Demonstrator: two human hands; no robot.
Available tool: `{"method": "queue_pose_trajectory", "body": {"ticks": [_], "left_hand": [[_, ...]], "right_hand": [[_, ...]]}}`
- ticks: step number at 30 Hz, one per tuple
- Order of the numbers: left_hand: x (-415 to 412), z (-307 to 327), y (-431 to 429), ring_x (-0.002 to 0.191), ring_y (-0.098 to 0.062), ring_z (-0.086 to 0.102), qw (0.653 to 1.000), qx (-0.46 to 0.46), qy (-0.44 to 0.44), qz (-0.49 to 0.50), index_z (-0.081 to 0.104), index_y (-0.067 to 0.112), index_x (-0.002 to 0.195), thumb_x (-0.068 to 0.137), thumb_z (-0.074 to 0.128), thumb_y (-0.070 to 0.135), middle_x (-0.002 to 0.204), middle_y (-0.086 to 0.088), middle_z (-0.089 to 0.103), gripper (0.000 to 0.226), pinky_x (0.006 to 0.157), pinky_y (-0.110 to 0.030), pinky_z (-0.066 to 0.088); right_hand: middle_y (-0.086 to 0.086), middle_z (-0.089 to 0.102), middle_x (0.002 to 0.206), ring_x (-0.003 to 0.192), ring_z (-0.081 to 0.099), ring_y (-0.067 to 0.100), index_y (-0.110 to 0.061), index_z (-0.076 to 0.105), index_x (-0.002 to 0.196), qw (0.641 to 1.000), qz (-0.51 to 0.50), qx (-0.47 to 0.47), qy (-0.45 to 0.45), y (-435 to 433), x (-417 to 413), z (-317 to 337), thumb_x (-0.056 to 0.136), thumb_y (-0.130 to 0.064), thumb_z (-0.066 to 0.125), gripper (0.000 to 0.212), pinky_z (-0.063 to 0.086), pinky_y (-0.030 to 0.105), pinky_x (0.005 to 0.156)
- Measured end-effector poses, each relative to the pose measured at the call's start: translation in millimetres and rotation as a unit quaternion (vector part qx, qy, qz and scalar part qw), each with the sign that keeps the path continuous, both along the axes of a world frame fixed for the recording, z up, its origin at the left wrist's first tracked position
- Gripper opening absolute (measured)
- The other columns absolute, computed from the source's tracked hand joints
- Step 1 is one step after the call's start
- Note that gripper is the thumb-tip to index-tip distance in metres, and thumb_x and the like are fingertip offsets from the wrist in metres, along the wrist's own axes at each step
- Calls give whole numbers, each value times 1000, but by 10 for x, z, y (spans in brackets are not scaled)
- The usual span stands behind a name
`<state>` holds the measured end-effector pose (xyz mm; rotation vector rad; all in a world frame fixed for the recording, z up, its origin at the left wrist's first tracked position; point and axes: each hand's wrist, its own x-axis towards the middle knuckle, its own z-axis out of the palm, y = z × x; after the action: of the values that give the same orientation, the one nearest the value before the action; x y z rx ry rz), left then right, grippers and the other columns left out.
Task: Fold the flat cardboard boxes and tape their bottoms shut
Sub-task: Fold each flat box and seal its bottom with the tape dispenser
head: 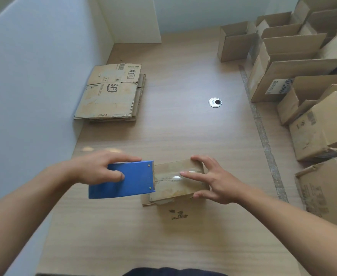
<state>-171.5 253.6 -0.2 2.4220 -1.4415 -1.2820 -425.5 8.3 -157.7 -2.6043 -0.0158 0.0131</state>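
- A small cardboard box [175, 188] lies on the near middle of a wooden desk [173, 136], directly in front of the person. It is judged to be turned bottom-up.
- A blue tape dispenser [123, 181] is gripped by the left hand [91, 169], whose fingers [115, 174] are curled round its body. Its front edge is set against the left end of the box.
- A strip of clear tape [171, 177] is laid along the middle seam of the box, running from the dispenser toward the right hand.
- The right hand [217, 184] is spread wide over the right end of the box and holds nothing. Its forefinger lies straight on the tape, while the thumb and another finger rest at the near and far edges.
- The step in hand is judged to be the taping of this box's bottom, with the strip apparently drawn across the whole seam.
- For the next move, the tape would need to be cut at the dispenser's edge and pressed down over the left end, with the box steadied by the right hand.
- A stack of flat boxes [111, 92] is seen at the far left of the desk, beside the wall, not yet folded.
- Many folded boxes [283, 56] are crowded along the right side.
- A round metal cable hole [215, 102] is set in the desk between the two groups.
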Motion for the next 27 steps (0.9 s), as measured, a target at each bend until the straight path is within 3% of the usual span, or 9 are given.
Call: {"method": "queue_pose_trajectory", "body": {"ticks": [4,11,20,27], "left_hand": [[154,52,137,125,6,43,999,15,24,23,40,85,108,58,50,59,133,37,48,57,109,-27,33],[274,26,335,114,3,56,990,50,101,80,55,67,117,72,57,33,121,30,63,57,106,-31,40],[493,-213,720,110,-10,64,976,100,123,150,60,60,120,66,57,39,118,17,69,58,107,-43,43],[401,-539,675,103,-8,64,976,114,95,156,62,64,109,64,52,40,111,19,69,51,101,-36,45]], "right_hand": [[-3,6,153,135,17,24,-69,8,143,997,7,-55,48,-5,12,118,85,-76,39,66,34,44,111],[-5,-1,154,136,10,22,-73,0,140,990,20,-92,103,4,39,219,88,-70,47,70,38,45,108],[-3,-6,153,139,6,26,-76,-11,134,973,34,-151,170,76,113,414,90,-63,52,78,40,46,105],[-4,-15,157,143,-2,27,-73,-12,137,961,19,-176,214,167,121,493,94,-62,48,75,41,46,104]]}}
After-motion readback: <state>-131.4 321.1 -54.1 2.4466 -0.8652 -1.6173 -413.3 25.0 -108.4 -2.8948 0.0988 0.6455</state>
